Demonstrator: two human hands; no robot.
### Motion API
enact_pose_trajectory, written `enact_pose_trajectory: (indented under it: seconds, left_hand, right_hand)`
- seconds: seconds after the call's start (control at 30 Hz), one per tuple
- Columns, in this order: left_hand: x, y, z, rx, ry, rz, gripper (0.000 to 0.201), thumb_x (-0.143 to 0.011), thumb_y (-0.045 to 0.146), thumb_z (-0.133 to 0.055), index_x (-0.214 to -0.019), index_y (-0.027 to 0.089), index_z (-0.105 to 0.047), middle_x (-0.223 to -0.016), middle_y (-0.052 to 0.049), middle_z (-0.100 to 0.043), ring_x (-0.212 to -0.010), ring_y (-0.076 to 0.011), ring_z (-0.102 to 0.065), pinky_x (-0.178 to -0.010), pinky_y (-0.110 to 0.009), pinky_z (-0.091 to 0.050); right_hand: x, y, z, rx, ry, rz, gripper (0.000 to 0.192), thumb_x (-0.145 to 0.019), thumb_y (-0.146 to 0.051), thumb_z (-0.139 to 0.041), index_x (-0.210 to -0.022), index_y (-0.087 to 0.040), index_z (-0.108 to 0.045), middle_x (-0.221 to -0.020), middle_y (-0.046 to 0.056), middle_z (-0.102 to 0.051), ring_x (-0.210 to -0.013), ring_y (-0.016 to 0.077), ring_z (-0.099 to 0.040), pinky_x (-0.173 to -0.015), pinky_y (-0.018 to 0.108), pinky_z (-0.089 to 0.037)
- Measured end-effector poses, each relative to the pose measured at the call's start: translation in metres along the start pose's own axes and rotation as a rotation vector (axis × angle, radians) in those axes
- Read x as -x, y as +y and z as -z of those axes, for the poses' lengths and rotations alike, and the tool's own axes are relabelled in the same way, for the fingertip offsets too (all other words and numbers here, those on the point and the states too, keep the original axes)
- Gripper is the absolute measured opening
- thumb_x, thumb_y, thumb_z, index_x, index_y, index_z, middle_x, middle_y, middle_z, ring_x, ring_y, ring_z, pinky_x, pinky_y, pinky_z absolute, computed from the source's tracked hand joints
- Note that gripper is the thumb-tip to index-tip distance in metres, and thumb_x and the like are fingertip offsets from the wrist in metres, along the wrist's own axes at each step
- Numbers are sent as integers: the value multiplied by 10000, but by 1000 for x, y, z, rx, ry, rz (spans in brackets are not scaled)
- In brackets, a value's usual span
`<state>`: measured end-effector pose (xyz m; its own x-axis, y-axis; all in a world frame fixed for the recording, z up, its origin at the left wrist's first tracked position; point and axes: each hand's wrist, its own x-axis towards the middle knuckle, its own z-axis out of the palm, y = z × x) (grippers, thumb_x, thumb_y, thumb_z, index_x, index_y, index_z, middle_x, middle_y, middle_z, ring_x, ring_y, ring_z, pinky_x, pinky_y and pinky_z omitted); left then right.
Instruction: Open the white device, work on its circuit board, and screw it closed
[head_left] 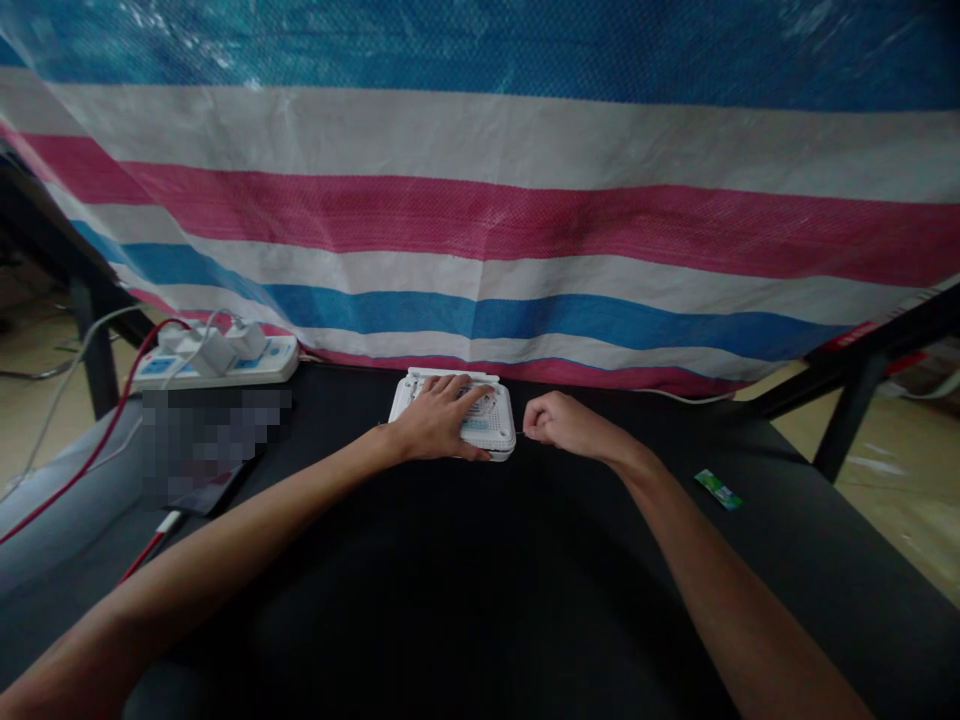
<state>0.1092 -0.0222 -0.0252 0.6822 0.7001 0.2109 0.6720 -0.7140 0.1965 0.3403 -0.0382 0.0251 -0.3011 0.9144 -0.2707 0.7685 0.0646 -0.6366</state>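
A flat white plastic device (pixel 491 422) with rounded corners, vent slots and a long white bar along its far edge lies on the dark table; it looks like a router's underside. My left hand (pixel 441 418) spans its left and middle part, fingers spread over the top and thumb at the near edge, gripping it. Just off its right edge, my right hand (pixel 559 422) is closed in a pinch. Something thin shows between those fingertips and the device, too small to name. The left hand covers much of the device's left half.
A white power strip (pixel 281 362) with plugged-in chargers stands at the back left. Before it lies a dark, partly blurred flat object (pixel 217 490) beside a red cable (pixel 142 556). A small green packet (pixel 718 490) lies right. A striped plastic sheet (pixel 480 220) hangs behind.
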Motion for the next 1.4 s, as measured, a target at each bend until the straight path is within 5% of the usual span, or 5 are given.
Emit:
enact_pose_trajectory:
  seconds: [0.43, 0.87, 1.03, 1.2, 1.4]
  left_hand:
    - [2, 2, 6, -1, -53, 35, 998, -674, 737, -701, -1465, 207, -404, -1473, -204, -407, -1362, -437, -370, -1112, -592, -284]
    - [2, 3, 17, 21, -52, 8, 920, -660, 695, -737, -1427, 262, -472, -1452, -186, -431, -1328, -432, -423, -1080, -597, -320]
    - [2, 8, 20, 22, -60, 33, 918, -662, 686, -740, -1429, 257, -477, -1434, -185, -449, -1327, -424, -432, -1086, -572, -330]
    - [2, 11, 26, 41, -61, 68, 914, -670, 695, -728, -1429, 256, -472, -1412, -183, -469, -1321, -422, -441, -1083, -572, -336]
    - [0, 8, 32, 72, -46, 91, 878, -661, 699, -730, -1379, 254, -489, -1373, -170, -503, -1258, -411, -495, -1053, -564, -366]
  right_hand:
    - [-21, 10, -25, -401, 318, -134, 103, -886, -126, -521, -802, -175, -557, -496, -22, -588, -373, 122, -572, -373, 204, -484]
    - [-29, 15, -36, -95, 374, -176, 271, -820, -126, -620, -1085, -128, -678, -781, 96, -723, -567, 217, -686, -471, 302, -538]
    - [-25, 16, -24, 279, 470, 51, 379, -735, -75, -672, -1099, -176, -706, -875, 72, -745, -834, 241, -693, -742, 334, -517]
    - [-23, 17, -18, 272, 408, 374, 496, -737, -32, -630, -1211, -177, -649, -963, 63, -719, -707, 153, -623, -674, 275, -485]
    - [-23, 24, -24, 476, 537, 608, 397, -858, -94, -568, -1243, -168, -631, -1018, 86, -711, -778, 185, -661, -692, 299, -520]
